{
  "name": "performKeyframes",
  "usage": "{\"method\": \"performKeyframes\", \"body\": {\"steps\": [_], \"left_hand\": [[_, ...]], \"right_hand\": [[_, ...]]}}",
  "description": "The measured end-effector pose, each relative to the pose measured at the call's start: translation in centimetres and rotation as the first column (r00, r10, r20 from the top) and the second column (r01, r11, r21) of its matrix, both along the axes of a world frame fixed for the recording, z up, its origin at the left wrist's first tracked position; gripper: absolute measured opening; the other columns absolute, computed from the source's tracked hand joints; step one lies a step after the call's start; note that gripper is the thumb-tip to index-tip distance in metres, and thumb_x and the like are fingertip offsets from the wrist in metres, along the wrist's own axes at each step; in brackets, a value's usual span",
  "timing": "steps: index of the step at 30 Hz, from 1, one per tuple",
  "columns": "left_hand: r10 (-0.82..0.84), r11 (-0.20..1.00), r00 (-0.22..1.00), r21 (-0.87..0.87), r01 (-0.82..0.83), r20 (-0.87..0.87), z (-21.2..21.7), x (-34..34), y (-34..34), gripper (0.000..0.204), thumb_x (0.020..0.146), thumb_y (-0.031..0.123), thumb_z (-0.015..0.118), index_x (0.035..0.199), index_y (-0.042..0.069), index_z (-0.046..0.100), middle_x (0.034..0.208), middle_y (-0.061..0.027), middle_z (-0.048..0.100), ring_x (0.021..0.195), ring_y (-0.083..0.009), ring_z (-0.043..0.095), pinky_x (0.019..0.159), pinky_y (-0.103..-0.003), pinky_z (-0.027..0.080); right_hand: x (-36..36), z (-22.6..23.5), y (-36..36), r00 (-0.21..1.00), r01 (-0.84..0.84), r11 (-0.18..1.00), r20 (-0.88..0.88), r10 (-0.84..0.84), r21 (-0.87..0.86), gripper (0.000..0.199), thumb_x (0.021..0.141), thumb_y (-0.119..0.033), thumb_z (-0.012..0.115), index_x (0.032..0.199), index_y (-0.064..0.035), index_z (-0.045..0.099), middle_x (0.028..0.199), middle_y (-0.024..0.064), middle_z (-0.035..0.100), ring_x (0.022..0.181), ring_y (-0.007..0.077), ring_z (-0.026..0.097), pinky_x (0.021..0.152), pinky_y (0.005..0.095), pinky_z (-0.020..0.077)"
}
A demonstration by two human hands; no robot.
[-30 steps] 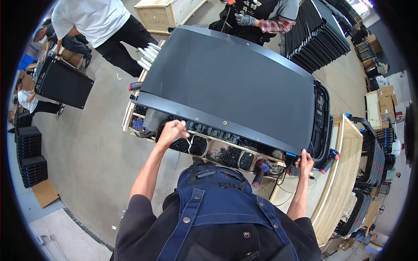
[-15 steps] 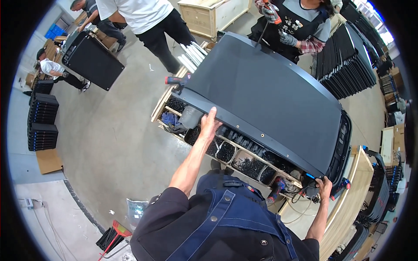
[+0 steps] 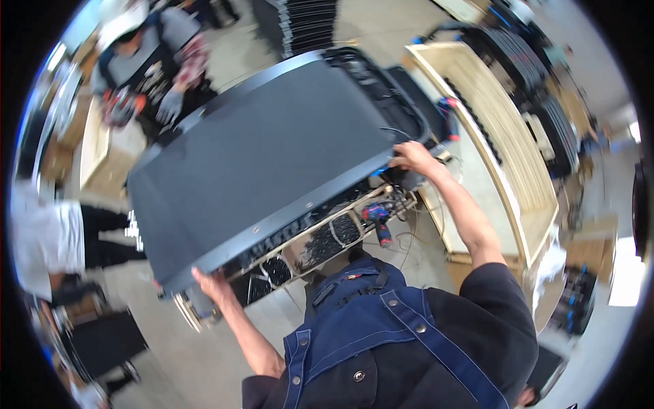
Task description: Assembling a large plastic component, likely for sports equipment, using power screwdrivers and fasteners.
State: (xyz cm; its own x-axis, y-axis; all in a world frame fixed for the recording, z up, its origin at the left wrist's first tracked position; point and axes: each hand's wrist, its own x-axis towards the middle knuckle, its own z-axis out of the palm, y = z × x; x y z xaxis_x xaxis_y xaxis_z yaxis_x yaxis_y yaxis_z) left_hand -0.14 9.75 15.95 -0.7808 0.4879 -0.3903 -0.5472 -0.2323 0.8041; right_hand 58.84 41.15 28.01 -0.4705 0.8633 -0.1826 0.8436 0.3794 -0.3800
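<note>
A large dark grey panel (image 3: pixel 266 157) with a metallic grey edge strip lies across a workbench in front of me. My left hand (image 3: pixel 212 285) grips its near left edge, thumb on top and the other fingers hidden below. At the near right corner my right hand (image 3: pixel 413 158) has its fingers bent over the edge, beside a black end frame (image 3: pixel 381 85) and a thin cable. Screws (image 3: pixel 309 204) sit in the near edge strip. Just below my right hand, a red and blue power drill (image 3: pixel 377 219) hangs at the bench.
Bins of small black parts (image 3: pixel 321 244) line the bench's near side. A pale wooden crate (image 3: pixel 504 184) stands to the right. Across the panel, a gloved co-worker (image 3: pixel 153 75) holds an orange and grey tool (image 3: pixel 124 105). Stacked black panels (image 3: pixel 296 27) stand behind.
My view has swung to the right, so the panel appears turned. Both hands remain at its near edge. The co-worker's tool, earlier pointing down at the far edge, is now away from it.
</note>
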Motion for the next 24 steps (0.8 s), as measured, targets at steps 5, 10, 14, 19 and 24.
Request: {"method": "performKeyframes", "body": {"steps": [5,10,14,19,24], "left_hand": [[0.091,0.996,0.996,-0.025,-0.091,0.000,1.6,2.8,0.8,0.061,0.095,0.054,0.062,0.130,0.005,0.055,0.120,-0.0109,0.065,0.114,-0.0276,0.061,0.100,-0.044,0.053],[0.152,0.961,0.978,-0.255,-0.112,0.145,3.0,6.9,2.7,0.053,0.086,0.055,0.073,0.103,0.005,0.064,0.076,-0.0045,0.066,0.064,-0.0193,0.062,0.070,-0.035,0.061],[-0.020,0.958,0.980,-0.277,0.076,0.198,2.6,7.5,4.0,0.065,0.089,0.056,0.069,0.132,0.010,0.054,0.123,-0.0051,0.063,0.105,-0.0234,0.063,0.082,-0.038,0.058],[0.065,0.923,0.993,-0.384,-0.023,0.097,5.2,13.4,7.1,0.055,0.090,0.068,0.059,0.106,0.016,0.061,0.088,-0.0031,0.063,0.065,-0.0202,0.053,0.059,-0.034,0.049],[-0.190,0.731,0.977,-0.651,0.204,0.094,8.3,19.1,5.1,0.073,0.095,0.071,0.047,0.122,0.005,0.058,0.101,-0.0095,0.066,0.089,-0.0252,0.065,0.078,-0.038,0.055]], "right_hand": [[2.4,-4.0,-4.3,0.905,0.293,0.922,-0.383,-0.183,0.252,0.041,0.086,-0.039,0.074,0.108,-0.0053,0.068,0.082,0.0158,0.070,0.085,0.0353,0.069,0.076,0.0461,0.0538],[5.5,-3.4,-10.5,0.660,0.642,0.752,-0.607,-0.444,0.149,0.032,0.090,-0.024,0.072,0.116,-0.0059,0.067,0.102,0.0137,0.068,0.101,0.0313,0.064,0.088,0.0420,0.0515],[13.9,-12.0,-6.6,0.456,0.848,0.517,-0.657,-0.601,0.115,0.033,0.089,-0.019,0.070,0.117,-0.0018,0.067,0.109,0.0144,0.069,0.105,0.0288,0.065,0.094,0.0392,0.0506],[26.7,-25.0,-1.5,0.076,0.889,0.150,-0.183,-0.980,-0.433,0.046,0.082,-0.032,0.076,0.121,-0.0085,0.068,0.114,0.0140,0.071,0.102,0.0274,0.066,0.089,0.0420,0.0522],[31.6,-37.4,0.9,0.029,0.770,0.299,-0.437,-0.899,-0.564,0.050,0.069,-0.008,0.083,0.116,-0.0048,0.066,0.107,0.0052,0.068,0.098,0.0201,0.061,0.095,0.0334,0.0464]]}}
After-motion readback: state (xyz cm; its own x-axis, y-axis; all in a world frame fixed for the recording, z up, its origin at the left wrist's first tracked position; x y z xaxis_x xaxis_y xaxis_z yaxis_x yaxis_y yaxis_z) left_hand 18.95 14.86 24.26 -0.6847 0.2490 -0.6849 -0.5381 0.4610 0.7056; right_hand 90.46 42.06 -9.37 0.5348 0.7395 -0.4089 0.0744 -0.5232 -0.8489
